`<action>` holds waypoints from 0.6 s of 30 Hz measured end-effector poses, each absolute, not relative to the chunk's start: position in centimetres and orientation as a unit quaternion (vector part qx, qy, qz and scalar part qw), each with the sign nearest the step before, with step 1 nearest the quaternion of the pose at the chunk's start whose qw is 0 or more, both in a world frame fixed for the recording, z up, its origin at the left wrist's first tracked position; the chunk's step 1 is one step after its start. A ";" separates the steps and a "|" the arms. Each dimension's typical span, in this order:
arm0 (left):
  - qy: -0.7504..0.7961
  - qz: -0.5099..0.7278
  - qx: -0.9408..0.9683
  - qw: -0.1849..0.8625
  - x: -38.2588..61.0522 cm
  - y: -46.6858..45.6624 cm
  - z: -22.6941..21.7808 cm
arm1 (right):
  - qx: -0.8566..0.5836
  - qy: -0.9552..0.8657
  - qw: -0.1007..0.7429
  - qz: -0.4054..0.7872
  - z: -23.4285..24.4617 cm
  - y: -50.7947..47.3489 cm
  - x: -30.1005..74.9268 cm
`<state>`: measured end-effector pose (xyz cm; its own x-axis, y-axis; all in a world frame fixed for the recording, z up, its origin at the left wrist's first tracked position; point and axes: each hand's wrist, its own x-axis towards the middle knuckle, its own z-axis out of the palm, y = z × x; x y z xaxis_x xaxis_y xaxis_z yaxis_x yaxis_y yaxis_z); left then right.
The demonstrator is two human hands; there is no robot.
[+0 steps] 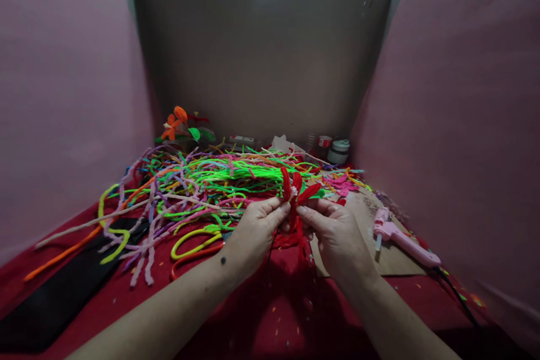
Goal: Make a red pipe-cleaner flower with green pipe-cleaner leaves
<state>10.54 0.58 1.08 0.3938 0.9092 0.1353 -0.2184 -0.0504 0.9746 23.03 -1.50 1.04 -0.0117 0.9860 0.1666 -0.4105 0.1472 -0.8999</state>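
My left hand and my right hand meet at the middle of the table, fingers pinched together on a red pipe-cleaner flower. Its red petals stick up above my fingertips, with a small pale centre between them. More red pipe cleaner hangs down below my hands. Both hands are closed on the flower's base.
A big heap of coloured pipe cleaners covers the red cloth at left and centre. A pink glue gun lies on brown cardboard at right. An orange flower, small jars and a cardboard backdrop stand behind.
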 end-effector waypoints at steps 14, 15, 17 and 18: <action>0.299 0.454 0.543 0.640 10.9 -0.2 2.0 | -0.353 -0.393 0.634 0.565 1.2 -1.5 22.3; 0.302 0.452 0.540 0.642 10.9 -0.2 2.0 | -0.352 -0.390 0.636 0.565 1.2 -1.5 22.3; 0.305 0.450 0.542 0.641 10.9 -0.2 2.1 | -0.347 -0.385 0.639 0.568 1.2 -1.5 22.1; 0.305 0.448 0.545 0.639 10.9 -0.3 2.1 | -0.343 -0.384 0.640 0.570 1.2 -1.5 22.1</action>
